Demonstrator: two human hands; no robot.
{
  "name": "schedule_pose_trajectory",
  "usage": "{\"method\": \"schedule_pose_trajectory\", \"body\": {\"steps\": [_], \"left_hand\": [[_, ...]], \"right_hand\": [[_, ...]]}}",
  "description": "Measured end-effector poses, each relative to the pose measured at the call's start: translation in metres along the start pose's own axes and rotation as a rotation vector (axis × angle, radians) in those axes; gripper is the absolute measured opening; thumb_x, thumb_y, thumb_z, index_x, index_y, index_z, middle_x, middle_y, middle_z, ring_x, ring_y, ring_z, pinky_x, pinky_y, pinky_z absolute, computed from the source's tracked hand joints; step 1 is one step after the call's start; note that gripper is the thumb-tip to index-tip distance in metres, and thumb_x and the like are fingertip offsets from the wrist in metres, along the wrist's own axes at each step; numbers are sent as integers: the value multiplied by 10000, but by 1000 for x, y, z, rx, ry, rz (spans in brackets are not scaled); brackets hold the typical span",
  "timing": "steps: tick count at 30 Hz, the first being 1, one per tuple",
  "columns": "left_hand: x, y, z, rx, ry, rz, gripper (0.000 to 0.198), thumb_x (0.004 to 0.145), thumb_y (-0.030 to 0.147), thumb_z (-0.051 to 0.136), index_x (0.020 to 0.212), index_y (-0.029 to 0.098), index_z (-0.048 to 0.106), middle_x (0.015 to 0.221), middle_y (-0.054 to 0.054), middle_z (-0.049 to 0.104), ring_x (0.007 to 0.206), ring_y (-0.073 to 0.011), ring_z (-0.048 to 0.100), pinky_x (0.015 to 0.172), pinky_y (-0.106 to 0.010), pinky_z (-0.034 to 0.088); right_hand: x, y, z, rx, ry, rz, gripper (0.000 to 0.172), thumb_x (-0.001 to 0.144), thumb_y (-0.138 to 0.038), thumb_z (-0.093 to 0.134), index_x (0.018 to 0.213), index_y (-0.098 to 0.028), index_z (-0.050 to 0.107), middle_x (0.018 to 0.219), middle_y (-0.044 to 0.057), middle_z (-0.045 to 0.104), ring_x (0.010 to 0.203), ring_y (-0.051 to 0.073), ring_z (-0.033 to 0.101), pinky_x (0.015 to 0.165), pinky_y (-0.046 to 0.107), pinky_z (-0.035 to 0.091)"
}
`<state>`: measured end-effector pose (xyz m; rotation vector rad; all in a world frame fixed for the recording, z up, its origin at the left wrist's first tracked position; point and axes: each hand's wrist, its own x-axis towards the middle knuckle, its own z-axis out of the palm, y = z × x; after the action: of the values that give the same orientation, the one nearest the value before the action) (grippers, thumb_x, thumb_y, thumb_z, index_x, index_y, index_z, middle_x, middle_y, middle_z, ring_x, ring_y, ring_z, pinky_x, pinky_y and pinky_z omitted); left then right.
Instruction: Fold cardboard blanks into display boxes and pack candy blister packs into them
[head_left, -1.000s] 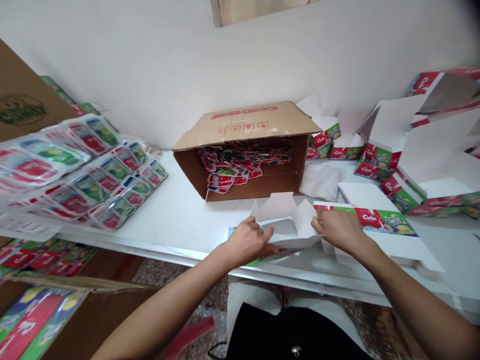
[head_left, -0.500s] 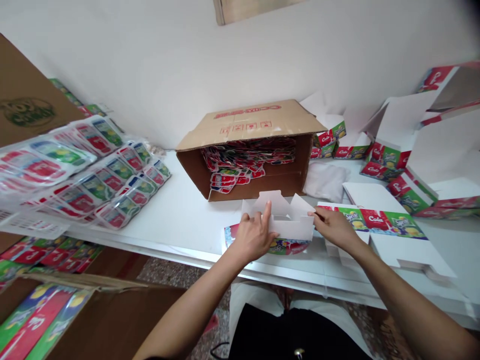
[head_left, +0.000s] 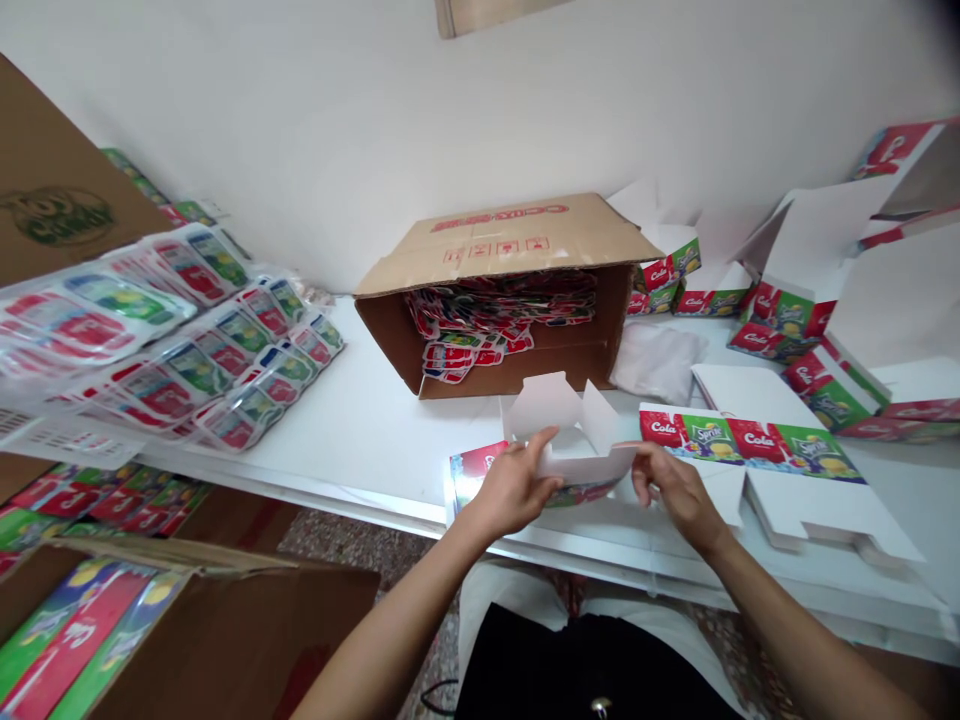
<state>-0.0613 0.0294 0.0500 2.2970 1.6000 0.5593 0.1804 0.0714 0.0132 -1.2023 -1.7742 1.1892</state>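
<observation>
A small printed carton (head_left: pixel 585 468), part folded, stands near the table's front edge with its white inside and raised flaps showing. My left hand (head_left: pixel 516 488) is closed on its left side, thumb at the front wall and fingers at the inside. At the carton's right end, my right hand (head_left: pixel 681 500) has bent fingers against the end flap. Under my left hand lies a printed piece of card (head_left: pixel 466 474). Just to the right is a stack of flat carton blanks (head_left: pixel 757 442) with Cola and Sprite prints.
Behind the carton, a brown cardboard box (head_left: pixel 510 228) lies on its side, holding many printed sachets (head_left: pixel 480 350). Bagged sachets (head_left: pixel 225 370) fill the table's left. Open folded cartons (head_left: pixel 780 310) and a white plastic bag (head_left: pixel 656 360) are at right. An open brown box (head_left: pixel 247 620) stands lower left.
The carton's front wall and right end have bent inward and tilted. My left index finger has come down from pointing up, and my right hand has shifted slightly lower with its fingers curled.
</observation>
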Motion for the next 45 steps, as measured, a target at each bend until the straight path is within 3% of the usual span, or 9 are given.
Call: {"method": "schedule_pose_trajectory", "body": {"steps": [3,8,13,17,24,28,37,41,45], "left_hand": [[-4,-9,7,105,146,245,444,918,224,478,1338,202,337,992,-66,699,862,-184,667,888,-383,515],[5,-7,-1,209,503,652,406,928,192,415,1315,234,299,1009,-65,720,971,-171,682,1018,-465,447],[-4,-1,18,98,664,669,584,926,168,375,1436,172,89,1057,-134,712,1040,-184,663,940,-432,508],[-24,-2,39,199,526,380,653,909,111,426,1463,132,80,915,-107,713,782,-188,689,770,-390,561],[-20,13,32,415,419,22,524,894,246,553,1370,143,362,1313,-260,497,1174,-335,560,859,-460,522],[-11,16,39,466,539,171,446,900,172,516,1335,172,422,1407,-229,442,1375,-346,337,1062,-586,333],[-5,15,69,613,14,284,583,966,403,364,1378,-8,357,1405,-248,448,1320,-350,418,1074,-473,361],[-7,17,68,674,30,303,479,959,188,335,1393,-13,333,1426,-242,422,1345,-341,381,1094,-472,326],[-8,17,69,687,52,312,470,951,145,321,1399,3,334,1443,-233,402,1361,-321,361,1119,-466,292]], "right_hand": [[-4,-7,-3,-129,-202,48,431,905,-526,381,1016,-178,609,569,-17,569,516,156,543,554,285,468],[-20,-57,-35,-512,150,-481,310,936,-374,396,1031,-237,658,1085,86,687,1006,215,631,859,355,493],[-30,-75,-55,-821,194,-812,248,907,-237,486,1086,-289,649,1037,59,713,937,205,653,853,350,499],[-24,-35,-24,-888,72,-561,302,968,-295,396,1138,-141,593,927,97,728,779,203,692,692,309,515],[-18,-24,24,-961,205,46,496,962,-415,407,1343,-97,394,761,70,730,642,251,705,519,278,433],[-11,-32,22,-1041,185,92,509,975,-417,358,1366,-93,392,739,83,730,677,272,709,551,298,455],[-25,-13,3,-735,352,-240,406,947,-354,417,1268,-148,556,1190,131,657,978,227,669,840,329,517],[0,7,-27,-214,564,39,476,884,-499,488,1247,-201,565,1122,104,676,834,201,680,714,333,558],[42,26,-20,152,257,287,666,816,-569,549,1367,-214,433,1274,135,595,1074,244,629,817,377,552]]}}
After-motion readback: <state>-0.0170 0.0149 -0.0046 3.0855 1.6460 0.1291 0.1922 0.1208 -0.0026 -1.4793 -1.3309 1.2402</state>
